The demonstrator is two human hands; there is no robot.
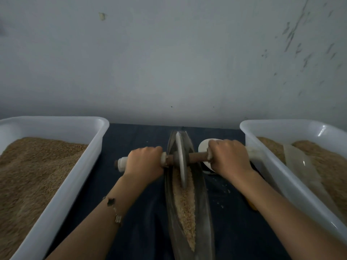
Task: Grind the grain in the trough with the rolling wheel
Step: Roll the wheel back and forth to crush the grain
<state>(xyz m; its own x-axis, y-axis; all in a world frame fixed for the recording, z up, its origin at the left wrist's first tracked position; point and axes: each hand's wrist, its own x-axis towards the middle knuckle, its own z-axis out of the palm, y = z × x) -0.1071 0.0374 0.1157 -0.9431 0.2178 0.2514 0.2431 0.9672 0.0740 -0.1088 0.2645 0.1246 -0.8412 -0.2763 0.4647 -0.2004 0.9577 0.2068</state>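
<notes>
Both hands grip the wooden axle [197, 157] of the rolling wheel [181, 158]: the left hand [143, 164] is curled around the pale sleeve on its left end, the right hand [228, 156] around the right end. Between them the thin grey metal disc stands upright in the trough [203, 207], near its far end, its rim down in the grain [185, 203]. This long, narrow, boat-shaped trough runs from the bench's near edge toward the wall, with coarse beige grain along its groove. Dark blue cloth [131, 136] covers the bench. A white plastic tub [75, 177] of brown meal stands close on the left, another tub [270, 166] close on the right, just beside the right hand.
</notes>
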